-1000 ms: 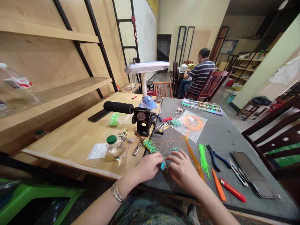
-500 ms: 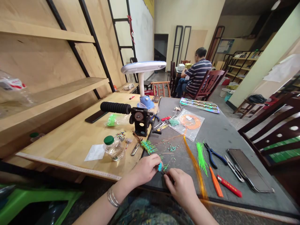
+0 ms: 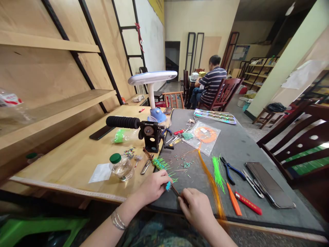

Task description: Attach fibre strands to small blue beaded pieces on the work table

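My left hand [image 3: 155, 185] is closed, its thumb and fingertips pinched at a small bright blue bristly piece [image 3: 168, 186]. A thin dark stick [image 3: 175, 190] slants between the hands, and my right hand [image 3: 195, 204] is closed on its lower end. Just beyond my left fingers lies a row of green and yellow bristly strands [image 3: 160, 164], with a brown stick end [image 3: 147, 153] poking out at its far side. My left hand hides where the strands, blue piece and dark stick meet, so I cannot tell whether they are joined.
Small turquoise beads [image 3: 186, 164], orange fibres [image 3: 209, 178], bright green strands [image 3: 218, 173], blue-handled pliers [image 3: 231, 169], tweezers [image 3: 253, 184] and a phone [image 3: 269, 185] lie rightward. Leftward stand a green-capped jar [image 3: 122, 168] and a black clamp device [image 3: 151, 135]. A person [image 3: 213, 82] sits farther back.
My hands are slightly farther apart, and more of the dark stick shows between them. The blue piece has tilted. The whole view has shifted a little.
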The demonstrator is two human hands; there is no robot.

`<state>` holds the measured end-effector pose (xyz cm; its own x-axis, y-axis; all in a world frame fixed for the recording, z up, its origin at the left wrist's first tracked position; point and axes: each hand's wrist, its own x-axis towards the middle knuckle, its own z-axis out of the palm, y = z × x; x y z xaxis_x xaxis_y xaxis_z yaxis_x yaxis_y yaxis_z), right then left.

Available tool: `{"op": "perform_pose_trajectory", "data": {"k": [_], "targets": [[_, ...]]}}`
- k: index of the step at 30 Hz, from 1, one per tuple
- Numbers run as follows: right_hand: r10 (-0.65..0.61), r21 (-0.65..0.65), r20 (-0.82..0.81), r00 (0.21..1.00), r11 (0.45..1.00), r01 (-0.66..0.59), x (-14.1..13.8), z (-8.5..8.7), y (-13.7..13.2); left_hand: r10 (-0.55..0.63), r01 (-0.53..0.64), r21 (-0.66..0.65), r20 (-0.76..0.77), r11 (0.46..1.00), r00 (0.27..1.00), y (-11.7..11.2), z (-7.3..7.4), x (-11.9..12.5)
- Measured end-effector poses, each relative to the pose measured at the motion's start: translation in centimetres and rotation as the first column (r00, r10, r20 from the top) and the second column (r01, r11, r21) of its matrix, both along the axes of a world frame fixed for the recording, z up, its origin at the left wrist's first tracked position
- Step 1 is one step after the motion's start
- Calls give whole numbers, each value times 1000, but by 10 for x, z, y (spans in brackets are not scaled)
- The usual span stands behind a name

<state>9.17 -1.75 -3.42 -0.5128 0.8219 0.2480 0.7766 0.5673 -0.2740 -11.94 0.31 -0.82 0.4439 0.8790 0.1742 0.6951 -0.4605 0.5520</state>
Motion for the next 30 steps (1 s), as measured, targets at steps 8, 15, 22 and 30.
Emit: {"op": "perform_pose_trajectory", "data": {"k": [8,15,22,30], "targets": [[-70,42,40,997,997,69,24,5,-9,52,-56,44,79,997,996,0,21,8],[-146,64,4,989,987,145,72,9,-21,-218,218,42,1,975,976,24,25,93],[-215,50,-15,976,975,216,99,-3,-22,-213,233,39,-280,972,936,54,14,123],[-256,1,-87,963,966,257,112,-2,-24,-289,312,31,-303,950,908,29,12,93]]}}
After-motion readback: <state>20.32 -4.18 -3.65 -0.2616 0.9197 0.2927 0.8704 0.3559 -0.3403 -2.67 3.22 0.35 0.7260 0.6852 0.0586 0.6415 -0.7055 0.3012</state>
